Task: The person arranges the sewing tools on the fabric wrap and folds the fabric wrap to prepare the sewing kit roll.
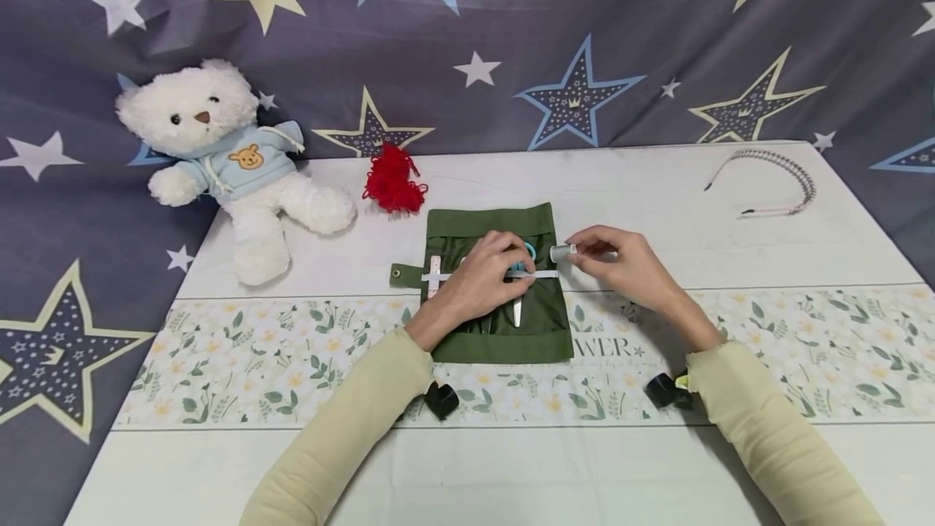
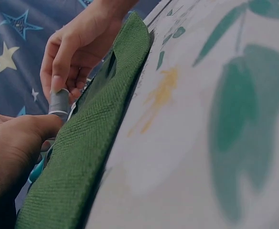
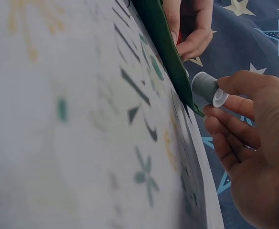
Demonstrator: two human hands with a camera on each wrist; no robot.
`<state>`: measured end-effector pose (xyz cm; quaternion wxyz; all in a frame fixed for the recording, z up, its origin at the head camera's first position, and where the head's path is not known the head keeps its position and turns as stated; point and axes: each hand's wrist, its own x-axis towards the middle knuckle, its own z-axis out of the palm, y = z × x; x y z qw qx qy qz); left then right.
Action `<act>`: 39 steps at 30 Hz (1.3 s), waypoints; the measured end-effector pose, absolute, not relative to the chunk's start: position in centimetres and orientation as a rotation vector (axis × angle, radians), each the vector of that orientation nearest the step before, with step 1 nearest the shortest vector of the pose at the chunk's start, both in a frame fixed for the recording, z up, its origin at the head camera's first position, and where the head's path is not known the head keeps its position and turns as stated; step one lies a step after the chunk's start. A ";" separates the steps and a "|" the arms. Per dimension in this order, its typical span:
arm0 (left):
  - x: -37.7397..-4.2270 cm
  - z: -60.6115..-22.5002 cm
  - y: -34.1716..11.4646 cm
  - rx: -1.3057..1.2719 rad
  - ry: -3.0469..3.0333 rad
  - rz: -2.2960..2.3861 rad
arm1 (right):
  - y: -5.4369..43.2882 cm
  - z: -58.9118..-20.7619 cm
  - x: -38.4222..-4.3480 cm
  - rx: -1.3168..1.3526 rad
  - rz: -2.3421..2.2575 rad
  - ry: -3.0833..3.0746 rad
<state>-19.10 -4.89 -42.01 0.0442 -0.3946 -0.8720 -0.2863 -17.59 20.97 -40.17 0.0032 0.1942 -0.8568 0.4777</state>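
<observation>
A small spool of grey thread [image 1: 562, 252] with white ends is pinched between the thumb and fingers of my right hand [image 1: 624, 262], at the right edge of a green sewing pouch [image 1: 497, 347]. My left hand [image 1: 485, 274] reaches over the open pouch, its thumb and fingertips pinching the white elastic band [image 1: 544, 274] that runs across it. Under that band sit scissors [image 1: 518, 311] with blue handles, and a pale patterned strip [image 1: 434, 274] lies at its left end. The left hand hides the pouch's middle. In the right wrist view, the spool [image 3: 205, 87] is close beside the pouch's edge.
Behind the pouch lies a bundle of red yarn [image 1: 395, 179]. A white teddy bear [image 1: 248, 161] in a blue top sits at the back left. A headband [image 1: 796, 173] rests at the back right. A floral cloth strip [image 1: 292, 364] crosses the white table.
</observation>
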 end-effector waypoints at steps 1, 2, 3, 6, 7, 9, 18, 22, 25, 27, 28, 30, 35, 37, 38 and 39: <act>-19.1 -42.0 -4.9 -1.206 -2.665 -0.868 | 20.9 -40.2 -17.6 0.613 1.497 -2.685; -19.1 -42.0 -4.9 -1.208 -2.663 -0.866 | 20.8 -40.2 -17.7 0.616 1.496 -2.683; -19.1 -42.0 -4.9 -1.208 -2.661 -0.863 | 20.8 -40.2 -17.7 0.620 1.491 -2.682; -19.1 -41.9 -5.0 -1.214 -2.656 -0.863 | 20.6 -40.2 -17.8 0.641 1.488 -2.679; -19.1 -41.9 -5.0 -1.216 -2.654 -0.865 | 20.5 -40.3 -17.9 0.650 1.491 -2.679; -19.1 -41.9 -4.9 -1.220 -2.653 -0.864 | 20.4 -40.3 -18.0 0.678 1.486 -2.684; -19.0 -41.9 -5.0 -1.212 -2.636 -0.865 | 19.7 -40.4 -18.8 0.797 1.420 -2.732; -19.0 -41.9 -5.0 -1.212 -2.630 -0.857 | 19.6 -40.4 -19.1 0.824 1.407 -2.748; -19.0 -41.9 -5.0 -1.212 -2.629 -0.853 | 19.6 -40.4 -19.3 0.842 1.408 -2.757; -19.0 -41.9 -5.0 -1.212 -2.626 -0.853 | 19.5 -40.4 -19.4 0.860 1.403 -2.757; -19.0 -41.9 -5.0 -1.213 -2.624 -0.852 | 19.4 -40.4 -19.4 0.871 1.401 -2.754; -19.1 -41.9 -5.1 -1.216 -2.619 -0.848 | 19.3 -40.4 -19.6 0.892 1.388 -2.747; -19.1 -41.9 -5.1 -1.240 -2.591 -0.812 | 19.0 -40.4 -19.9 0.906 1.382 -2.747; -19.2 -41.9 -5.1 -1.248 -2.576 -0.797 | 18.9 -40.4 -20.0 0.906 1.388 -2.754; -19.2 -42.0 -5.1 -1.250 -2.569 -0.793 | 18.9 -40.4 -20.0 0.909 1.391 -2.755; -19.2 -42.0 -5.0 -1.252 -2.562 -0.793 | 18.9 -40.4 -20.1 0.911 1.398 -2.757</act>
